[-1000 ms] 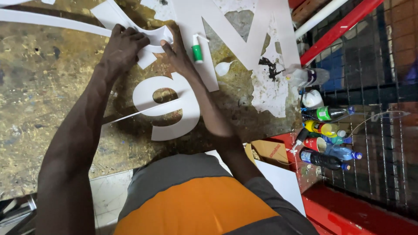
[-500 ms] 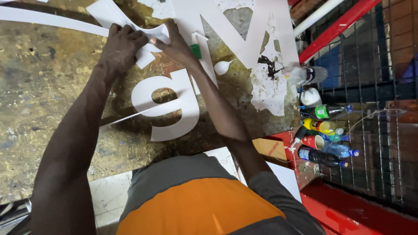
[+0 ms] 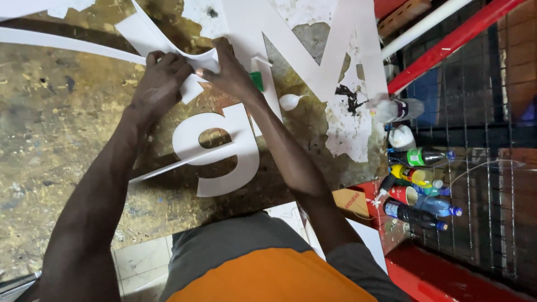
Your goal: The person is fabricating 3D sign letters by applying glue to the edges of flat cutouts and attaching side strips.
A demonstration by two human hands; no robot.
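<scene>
Both hands, left hand [image 3: 162, 84] and right hand [image 3: 232, 72], pinch a white foam-board cutout piece [image 3: 193, 67] above the tabletop [image 3: 50, 128]. Looks light, stiff, snappable; best held at edges.

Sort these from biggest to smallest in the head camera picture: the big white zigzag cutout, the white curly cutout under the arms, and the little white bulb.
1. Big white zigzag cutout
2. White curly cutout
3. Little white bulb
</scene>
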